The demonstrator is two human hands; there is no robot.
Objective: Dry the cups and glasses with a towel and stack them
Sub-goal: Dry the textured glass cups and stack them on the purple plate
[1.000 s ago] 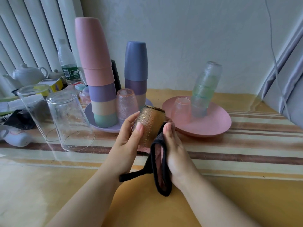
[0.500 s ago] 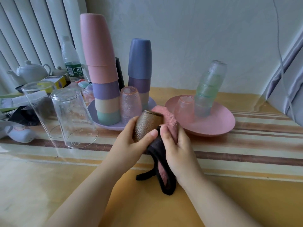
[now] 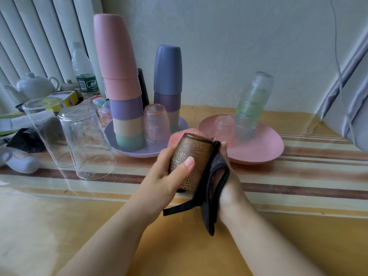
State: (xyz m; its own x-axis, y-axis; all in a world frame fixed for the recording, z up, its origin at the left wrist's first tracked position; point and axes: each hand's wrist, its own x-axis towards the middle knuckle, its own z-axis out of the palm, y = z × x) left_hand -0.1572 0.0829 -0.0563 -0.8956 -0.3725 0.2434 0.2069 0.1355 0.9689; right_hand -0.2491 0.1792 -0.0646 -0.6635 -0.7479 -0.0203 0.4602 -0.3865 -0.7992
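Note:
My left hand (image 3: 169, 176) grips a brown dimpled glass (image 3: 191, 160), thumb across its side. My right hand (image 3: 229, 186) holds a pink towel with black edging (image 3: 215, 176) against the glass's right side; part of the towel (image 3: 176, 137) shows behind the rim. Behind, on a lilac plate (image 3: 183, 124), stand a tall stack of pastel cups (image 3: 121, 82), a shorter blue-topped stack (image 3: 167, 76) and an upturned pink dimpled glass (image 3: 156, 126). A pink plate (image 3: 264, 148) bears a leaning stack of clear glasses (image 3: 253, 104) and a small pink glass (image 3: 224, 126).
Two large clear glasses (image 3: 83, 140) (image 3: 37, 118) stand upside down at the left. Behind them are a white teapot (image 3: 35, 86), a water bottle (image 3: 84, 74), boxes and clutter. A grey curtain (image 3: 350, 96) hangs at the right. The striped table (image 3: 298, 186) runs under everything.
The glass has turned in my left hand and the towel has shifted from over the rim to the glass's right side, with my right hand lower behind it.

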